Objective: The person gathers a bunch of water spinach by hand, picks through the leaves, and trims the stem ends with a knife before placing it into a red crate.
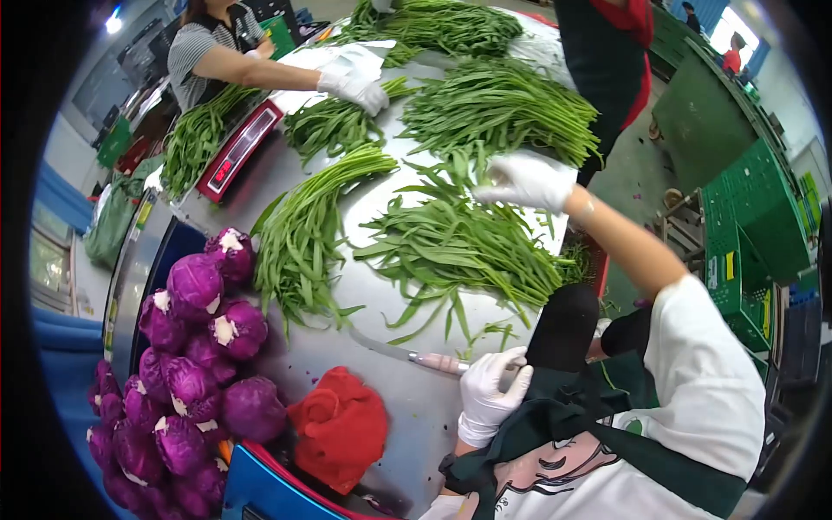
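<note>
In the head view, the greens [464, 247] lie just below the right hand's [527, 182] curled fingers, stems slanting lower right; their grip cannot be told. Beside the left hand's [492, 392] bent fingers, grip also unclear, a knife [440, 362] points upper left.

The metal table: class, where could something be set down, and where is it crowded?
Mostly bare table lies between the red cloth, the knife and the left hand; a narrower strip separates the two nearest bunches of greens. It is crowded by the cabbages and across the leafy far end.
</note>
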Motion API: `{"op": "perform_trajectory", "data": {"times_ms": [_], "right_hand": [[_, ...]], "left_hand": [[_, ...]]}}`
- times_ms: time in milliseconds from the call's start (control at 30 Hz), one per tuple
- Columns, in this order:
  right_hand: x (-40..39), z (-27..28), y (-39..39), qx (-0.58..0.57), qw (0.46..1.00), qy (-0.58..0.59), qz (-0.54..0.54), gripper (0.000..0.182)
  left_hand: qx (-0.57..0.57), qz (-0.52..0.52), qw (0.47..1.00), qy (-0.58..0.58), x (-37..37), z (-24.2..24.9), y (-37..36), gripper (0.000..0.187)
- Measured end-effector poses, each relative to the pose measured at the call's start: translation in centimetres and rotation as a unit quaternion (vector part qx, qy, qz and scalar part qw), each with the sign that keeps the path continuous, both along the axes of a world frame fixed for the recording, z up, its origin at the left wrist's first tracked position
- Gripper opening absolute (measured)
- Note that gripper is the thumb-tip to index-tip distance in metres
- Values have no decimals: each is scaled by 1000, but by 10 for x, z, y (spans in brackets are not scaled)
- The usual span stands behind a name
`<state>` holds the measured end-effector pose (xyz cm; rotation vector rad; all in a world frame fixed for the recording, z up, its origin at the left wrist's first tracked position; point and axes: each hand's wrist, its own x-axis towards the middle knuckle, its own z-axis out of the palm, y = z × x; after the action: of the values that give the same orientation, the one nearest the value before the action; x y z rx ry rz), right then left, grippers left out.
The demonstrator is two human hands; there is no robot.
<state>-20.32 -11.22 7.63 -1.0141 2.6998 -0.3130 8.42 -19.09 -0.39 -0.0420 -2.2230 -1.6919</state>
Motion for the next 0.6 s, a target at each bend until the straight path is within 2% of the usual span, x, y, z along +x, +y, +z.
{"op": "perform_trajectory", "data": {"times_ms": [67,133,200,267,333,367,400,433,467,500,533,567,600], "right_hand": [[38,-28,57,-49,989,-45,-135,76],[82,-46,76,-126,979,-16,-161,91],[121,-27,66,-103,984,-51,-134,98],[140,-72,55,-91,987,111,-79,98],[150,-91,46,-91,979,158,-95,95],[147,-95,49,-115,971,180,-104,88],[139,-106,55,-173,964,165,-120,71],[138,-88,65,-157,976,62,-139,67],[137,-70,77,-142,977,-41,-155,64],[123,-105,94,-152,978,6,-141,52],[132,-93,110,-229,960,32,-159,46],[134,-94,128,-247,956,-2,-156,43],[135,-95,146,-263,952,-36,-153,39]], "left_hand": [[7,16,1000,-7,1,-1,3,22],[18,37,999,-25,1,-11,9,19],[-21,48,998,-31,0,-13,13,17],[-38,60,997,-41,0,-13,17,16],[-60,74,995,-30,0,-22,18,16],[-59,69,996,-25,1,-27,18,15],[-56,68,996,-19,1,-29,19,15],[-102,65,993,-6,2,-26,19,14],[-84,64,994,-17,3,-26,23,14],[-65,63,995,-27,2,-28,28,13],[-46,63,996,-37,0,-23,36,13],[105,31,987,-116,1,-14,49,14],[203,-43,964,-164,-2,-8,61,28]]}}
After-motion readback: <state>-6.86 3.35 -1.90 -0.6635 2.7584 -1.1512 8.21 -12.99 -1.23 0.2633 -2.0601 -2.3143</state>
